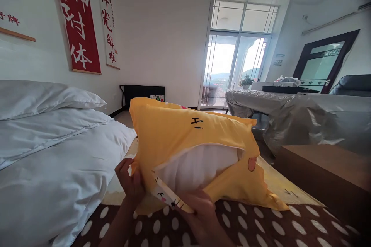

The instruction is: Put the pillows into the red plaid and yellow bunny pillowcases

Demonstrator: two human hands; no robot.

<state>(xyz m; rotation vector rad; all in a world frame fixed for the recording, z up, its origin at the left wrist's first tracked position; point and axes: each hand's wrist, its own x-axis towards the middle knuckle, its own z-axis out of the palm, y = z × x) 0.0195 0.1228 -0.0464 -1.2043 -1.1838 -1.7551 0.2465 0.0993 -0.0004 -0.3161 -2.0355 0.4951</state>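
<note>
A yellow pillowcase with black lettering stands in front of me, its opening facing my side. Inside the gap shows a white pillow. My left hand is closed on the pillowcase's left edge. Lower down, my right hand grips the folded lip of the opening, where a printed cartoon face shows; its fingertips are partly hidden by the cloth. The pillowcase's right corner lies on a brown blanket with white spots.
White pillows are piled at the left. A brown box sits at the right. Behind it stands a table under plastic sheeting. A black piece of furniture is near the far wall, left of the glass door.
</note>
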